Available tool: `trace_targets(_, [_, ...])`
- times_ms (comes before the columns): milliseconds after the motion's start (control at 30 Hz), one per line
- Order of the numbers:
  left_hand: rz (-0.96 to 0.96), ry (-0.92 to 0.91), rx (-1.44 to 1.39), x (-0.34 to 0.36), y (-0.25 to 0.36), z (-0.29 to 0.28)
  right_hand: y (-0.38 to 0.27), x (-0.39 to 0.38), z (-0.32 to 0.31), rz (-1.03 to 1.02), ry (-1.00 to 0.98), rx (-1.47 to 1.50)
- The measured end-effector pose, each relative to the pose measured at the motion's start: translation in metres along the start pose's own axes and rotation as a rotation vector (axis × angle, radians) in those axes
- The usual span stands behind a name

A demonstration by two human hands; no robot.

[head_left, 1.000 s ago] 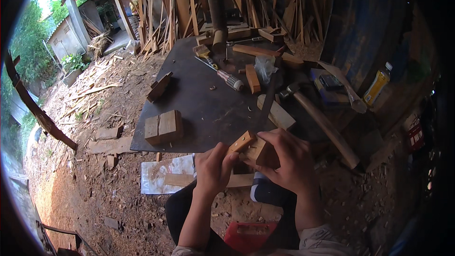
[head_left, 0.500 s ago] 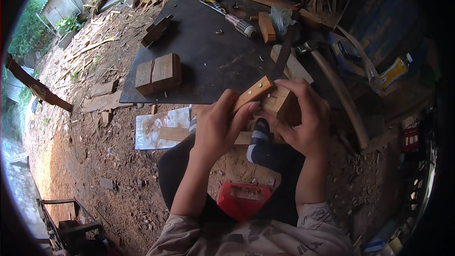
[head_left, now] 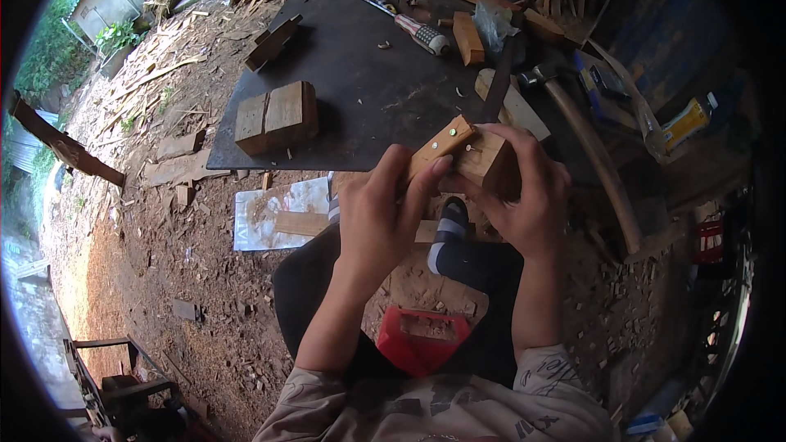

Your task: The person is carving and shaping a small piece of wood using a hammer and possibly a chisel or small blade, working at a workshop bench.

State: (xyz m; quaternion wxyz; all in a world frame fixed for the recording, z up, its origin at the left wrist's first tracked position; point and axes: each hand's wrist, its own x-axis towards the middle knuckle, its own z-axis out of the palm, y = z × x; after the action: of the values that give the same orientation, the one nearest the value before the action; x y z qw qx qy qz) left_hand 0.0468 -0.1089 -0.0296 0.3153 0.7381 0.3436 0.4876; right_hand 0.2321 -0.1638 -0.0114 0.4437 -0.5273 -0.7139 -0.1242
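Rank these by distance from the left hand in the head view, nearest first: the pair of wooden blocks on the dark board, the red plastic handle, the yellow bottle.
1. Red plastic handle, below the left hand.
2. Pair of wooden blocks, upper left on the dark board.
3. Yellow bottle, far right.

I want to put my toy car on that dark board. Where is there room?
The dark board is bare in its middle, between the pair of wood blocks and the screwdriver. The far right edge is crowded with wood strips and a hammer.
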Motion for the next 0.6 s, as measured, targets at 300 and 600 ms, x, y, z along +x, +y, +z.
trace_targets(300, [0.006,0.133,-0.447,-0.011,-0.003,0.012,-0.009,0.001,0.002,0.006,0.081,0.176])
trace_targets(600, [0.003,0.007,-0.342,-0.008,-0.017,0.004,-0.022,0.002,-0.019,0.137,0.041,0.258])
